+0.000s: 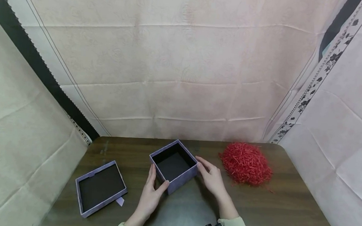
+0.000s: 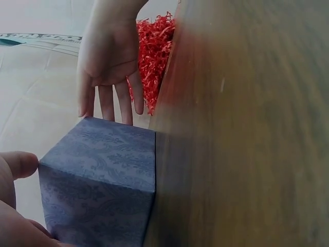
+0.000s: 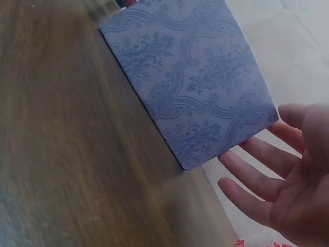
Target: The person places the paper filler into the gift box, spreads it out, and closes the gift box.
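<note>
An uncovered purple box (image 1: 182, 179) with a damask pattern and black inside stands turned at an angle on the table. My left hand (image 1: 150, 196) holds its near left corner, thumb at the front and fingers along the left side. On the opposite side, my right hand (image 1: 212, 179) has extended fingers beside the right corner, with the thumb close to that corner. The right wrist view shows the box's patterned side (image 3: 190, 82) and the right hand's spread fingers (image 3: 257, 172). Part of the left fingers is hidden in the left wrist view.
The matching lid (image 1: 101, 189) lies at the left on the table, dark inside up, with a small ribbon tab (image 1: 120, 201). A heap of red shredded paper (image 1: 246, 163) sits at the right. Pale cloth (image 1: 183, 75) hangs behind the wooden table (image 1: 271, 213).
</note>
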Motion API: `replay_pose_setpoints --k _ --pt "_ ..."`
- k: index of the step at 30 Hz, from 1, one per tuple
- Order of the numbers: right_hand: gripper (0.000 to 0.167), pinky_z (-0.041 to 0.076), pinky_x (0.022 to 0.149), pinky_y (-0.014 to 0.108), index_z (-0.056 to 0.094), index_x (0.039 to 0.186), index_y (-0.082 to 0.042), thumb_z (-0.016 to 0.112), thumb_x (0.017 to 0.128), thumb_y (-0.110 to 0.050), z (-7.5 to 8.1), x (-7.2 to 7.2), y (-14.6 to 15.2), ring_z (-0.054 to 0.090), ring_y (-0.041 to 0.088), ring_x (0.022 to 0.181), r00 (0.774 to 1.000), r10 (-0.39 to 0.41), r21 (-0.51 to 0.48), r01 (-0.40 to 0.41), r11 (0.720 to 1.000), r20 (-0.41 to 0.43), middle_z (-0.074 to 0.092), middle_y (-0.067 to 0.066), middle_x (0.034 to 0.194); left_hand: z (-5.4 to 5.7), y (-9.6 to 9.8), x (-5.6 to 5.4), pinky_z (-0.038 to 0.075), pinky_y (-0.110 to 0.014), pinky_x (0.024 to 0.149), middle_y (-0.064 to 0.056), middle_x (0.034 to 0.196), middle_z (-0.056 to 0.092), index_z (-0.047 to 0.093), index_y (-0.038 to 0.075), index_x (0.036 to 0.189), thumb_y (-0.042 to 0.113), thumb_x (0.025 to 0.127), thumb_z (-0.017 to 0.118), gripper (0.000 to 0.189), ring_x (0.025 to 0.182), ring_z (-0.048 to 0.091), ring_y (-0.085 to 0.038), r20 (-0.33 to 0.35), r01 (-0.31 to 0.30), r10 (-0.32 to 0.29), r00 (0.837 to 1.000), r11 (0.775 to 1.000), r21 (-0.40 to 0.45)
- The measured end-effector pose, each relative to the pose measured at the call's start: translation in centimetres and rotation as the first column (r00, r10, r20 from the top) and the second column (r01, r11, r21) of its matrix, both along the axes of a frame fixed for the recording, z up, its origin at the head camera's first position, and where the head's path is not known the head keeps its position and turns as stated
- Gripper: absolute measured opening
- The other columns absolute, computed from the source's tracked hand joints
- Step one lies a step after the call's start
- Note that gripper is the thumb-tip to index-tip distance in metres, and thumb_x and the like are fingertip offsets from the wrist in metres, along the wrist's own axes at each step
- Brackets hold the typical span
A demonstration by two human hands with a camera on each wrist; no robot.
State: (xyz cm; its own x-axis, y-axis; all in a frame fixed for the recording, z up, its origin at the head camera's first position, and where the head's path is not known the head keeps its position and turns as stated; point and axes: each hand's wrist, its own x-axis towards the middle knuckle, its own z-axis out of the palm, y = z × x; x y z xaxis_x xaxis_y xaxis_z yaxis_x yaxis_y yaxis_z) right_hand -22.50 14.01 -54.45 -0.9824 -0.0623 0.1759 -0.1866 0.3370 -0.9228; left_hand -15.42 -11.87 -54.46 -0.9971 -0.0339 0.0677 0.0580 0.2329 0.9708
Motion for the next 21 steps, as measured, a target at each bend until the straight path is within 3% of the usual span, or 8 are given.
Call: replay_pose_setpoints --k 4,6,8,12,15,21 --pt "0.033 0.059 0.093 0.036 0.074 0.14 -0.024 0.064 0.109 -0.032 0.1 0.0 0.2 0.076 0.016 0.103 1.0 -0.003 0.008 0.003 1.0 0.002 0.075 0.004 0.132 -0.2 0.1 -0.1 0.01 -0.025 0.124 -0.014 0.179 0.001 0.011 0.0 0.17 0.023 0.102 0.074 0.096 0.164 0.002 -0.031 -0.01 0.003 -0.003 1.0 1.0 0.008" --pt "0.033 0.059 0.089 0.032 0.074 0.14 -0.024 0.065 0.109 -0.032 0.2 0.0 0.4 0.077 0.017 0.101 1.0 -0.002 0.017 0.002 1.0 0.005 0.075 0.005 0.131 -0.2 0.1 -0.2 0.012 -0.021 0.122 -0.016 0.179 0.003 0.012 -0.001 0.17 0.017 0.102 0.074 0.094 0.163 0.006 -0.034 -0.029 0.001 -0.001 1.0 1.0 0.022" --pt "0.033 0.059 0.085 0.031 0.074 0.14 -0.025 0.065 0.109 -0.033 0.4 0.1 0.6 0.078 0.018 0.099 1.0 0.008 0.023 -0.008 1.0 0.018 0.075 0.005 0.13 -0.1 0.1 -0.3 0.015 -0.026 0.123 -0.018 0.178 0.006 0.015 -0.001 0.169 0.012 0.101 0.073 0.091 0.162 0.011 -0.036 -0.048 0.0 0.002 0.999 0.999 0.037" --pt "0.036 0.056 0.063 0.032 0.071 0.143 -0.028 0.064 0.109 -0.036 0.9 0.3 1.1 0.078 0.024 0.095 0.997 0.037 0.045 -0.04 0.998 0.064 0.078 0.006 0.122 0.1 0.0 -0.4 0.019 -0.049 0.126 -0.021 0.177 0.011 0.019 0.0 0.169 0.006 0.101 0.071 0.086 0.161 0.016 -0.039 -0.076 0.014 -0.01 0.997 0.998 0.06" --pt "0.038 0.05 0.054 0.035 0.069 0.146 -0.029 0.065 0.108 -0.037 1.3 0.5 1.6 0.077 0.028 0.095 0.993 0.065 0.062 -0.071 0.996 0.095 0.079 0.005 0.117 0.3 -0.3 -0.5 0.02 -0.055 0.126 -0.022 0.176 0.013 0.021 0.001 0.169 0.004 0.101 0.071 0.084 0.161 0.015 -0.037 -0.077 0.033 -0.028 0.997 0.997 0.067" --pt "0.053 0.058 0.073 0.04 0.057 0.157 -0.026 0.068 0.107 -0.036 2.4 1.0 2.2 0.078 0.026 0.093 0.982 0.135 0.112 -0.15 0.982 0.13 0.08 0.004 0.11 0.3 -1.5 -1.5 0.025 -0.053 0.124 -0.021 0.174 0.021 0.027 0.005 0.169 0.003 0.102 0.069 0.079 0.158 0.027 -0.038 -0.063 0.087 -0.083 0.995 0.994 0.063"
